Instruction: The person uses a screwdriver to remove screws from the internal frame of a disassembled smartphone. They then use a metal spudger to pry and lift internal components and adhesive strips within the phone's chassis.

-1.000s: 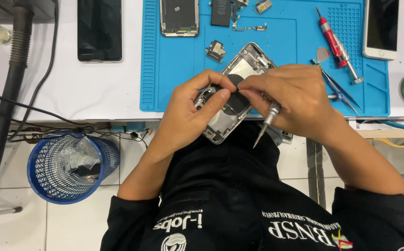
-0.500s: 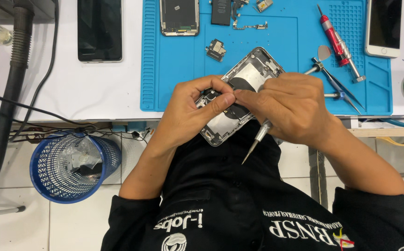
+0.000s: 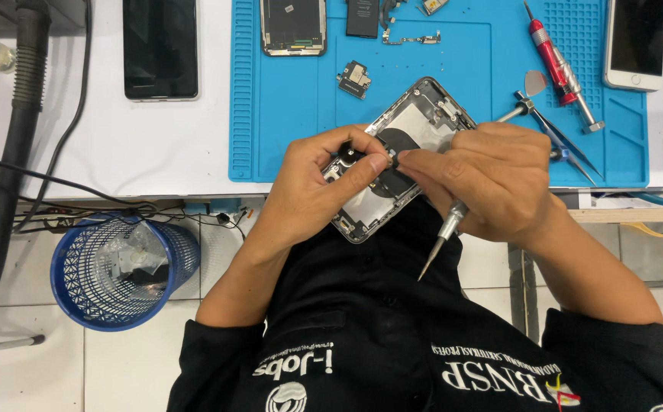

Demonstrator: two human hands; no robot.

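Centrally, phone shell: an opened silver phone shell [image 3: 415, 133] with its insides bared is held tilted over the near edge of the blue mat [image 3: 285, 114], its lower end hanging past the worktop [image 3: 117, 145] above the lap.
Left hand: the left hand [image 3: 312, 191] grips the shell from the left, fingers curled over its edge, thumb and forefinger pinched together on a tiny part over the dark round coil.
Right hand: the right hand [image 3: 492, 179] comes in from the right, its fingertips closed on the same small part, touching the left fingertips.
Screwdriver: a slim silver screwdriver [image 3: 442, 236] is tucked under the right hand, tip pointing down and left toward the lap, clear of the shell.
Small part: too small to tell what it is.
Mat, far edge: a second phone frame [image 3: 293, 27], a dark battery [image 3: 362, 17] and a flex strip [image 3: 411, 38] lie in a row; a small module [image 3: 355, 78] lies just below them.
Mat, right: a red-handled driver [image 3: 556, 61] lies slantwise, with tweezers [image 3: 568, 149] just beyond the right hand's knuckles.
Worktop, left: a black phone [image 3: 160, 47] lies face up, well apart from the mat.
Worktop, right: a white phone [image 3: 637, 42] rests at the mat's right edge.
Floor: a blue mesh bin [image 3: 117, 271] stands under the worktop's edge, left of the left forearm, beside a thick grey hose [image 3: 11, 145].
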